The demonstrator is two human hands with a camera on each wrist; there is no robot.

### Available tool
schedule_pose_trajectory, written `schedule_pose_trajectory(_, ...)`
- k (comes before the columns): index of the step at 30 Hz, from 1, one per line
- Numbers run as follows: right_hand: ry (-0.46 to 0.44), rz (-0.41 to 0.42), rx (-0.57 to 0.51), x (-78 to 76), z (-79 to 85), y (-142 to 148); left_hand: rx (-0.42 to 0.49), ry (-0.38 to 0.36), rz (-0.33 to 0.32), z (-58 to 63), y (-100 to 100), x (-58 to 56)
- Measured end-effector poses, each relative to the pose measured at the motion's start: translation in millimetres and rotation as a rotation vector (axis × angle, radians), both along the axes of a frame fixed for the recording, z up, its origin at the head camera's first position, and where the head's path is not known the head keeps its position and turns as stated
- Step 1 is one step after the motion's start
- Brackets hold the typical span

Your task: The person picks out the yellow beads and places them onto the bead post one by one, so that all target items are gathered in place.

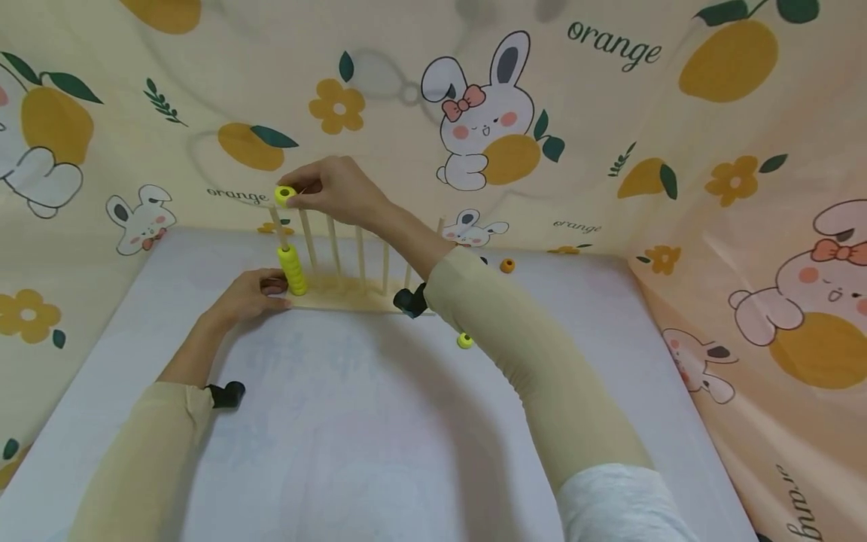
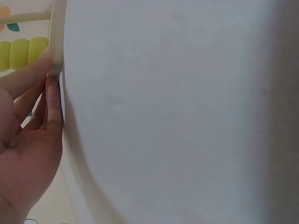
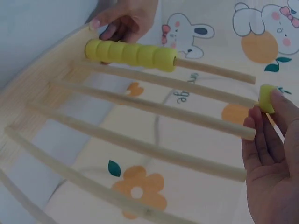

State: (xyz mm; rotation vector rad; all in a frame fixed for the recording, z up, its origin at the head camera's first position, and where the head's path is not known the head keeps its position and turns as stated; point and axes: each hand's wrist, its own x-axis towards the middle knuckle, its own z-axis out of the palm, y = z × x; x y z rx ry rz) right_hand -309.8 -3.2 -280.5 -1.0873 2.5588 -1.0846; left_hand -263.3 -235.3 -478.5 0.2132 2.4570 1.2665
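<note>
My right hand (image 1: 342, 192) pinches a yellow bead (image 1: 279, 198) between thumb and fingers, just beyond the tip of the leftmost peg. A small gap shows between bead and peg tip in the right wrist view. Below, a stack of several yellow beads (image 1: 293, 271) fills the lower part of that peg. The pegs (image 1: 335, 248) stand upright in a row on a pale wooden base (image 1: 345, 299). My left hand (image 1: 244, 296) grips the base's left end, its thumb beside the lowest bead. In the left wrist view, the left fingers (image 2: 54, 100) are at the base's edge.
On the white tabletop (image 1: 325, 436), a loose yellow bead (image 1: 464, 341) lies near the right forearm. Farther back is an orange bead (image 1: 507, 266), with a dark object partly hidden by the sleeve beside it. A printed cloth (image 1: 406, 165) hangs behind the table.
</note>
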Motion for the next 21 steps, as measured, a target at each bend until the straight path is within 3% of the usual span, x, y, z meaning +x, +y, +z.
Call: schedule_pose_trajectory(21, -0.052, -0.003, 0.048, 0.4, -4.3, -20, 0.0, -0.021, -0.003, 2.1, -1, -0.3)
